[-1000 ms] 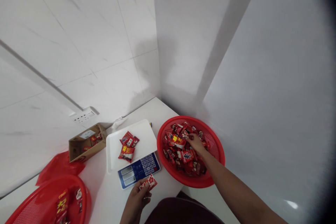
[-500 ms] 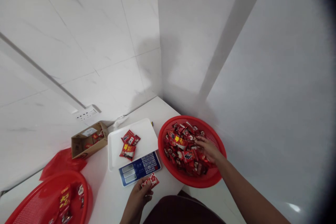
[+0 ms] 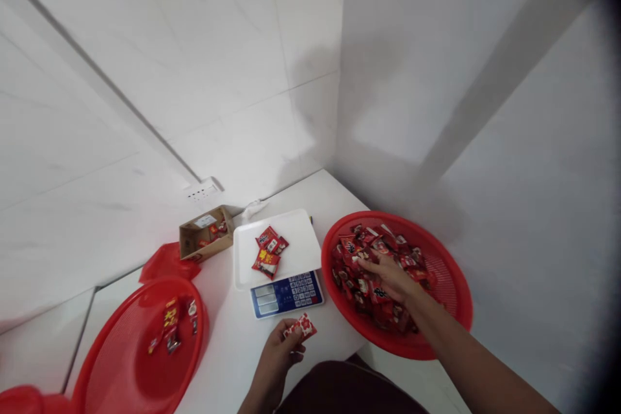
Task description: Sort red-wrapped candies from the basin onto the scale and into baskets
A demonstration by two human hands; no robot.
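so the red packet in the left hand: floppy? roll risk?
Probably light: the left hand pinches the packet with fingertips alone. Likely a thin, somewhat floppy wrapper. Flat, so it should slide, not roll, like the packets on the scale.

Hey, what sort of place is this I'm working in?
Probably a small sweets weighing or packing station in a tiled corner: a digital scale with packets on it, a red basket of wrapped sweets under the right hand, and a cardboard box holding more.
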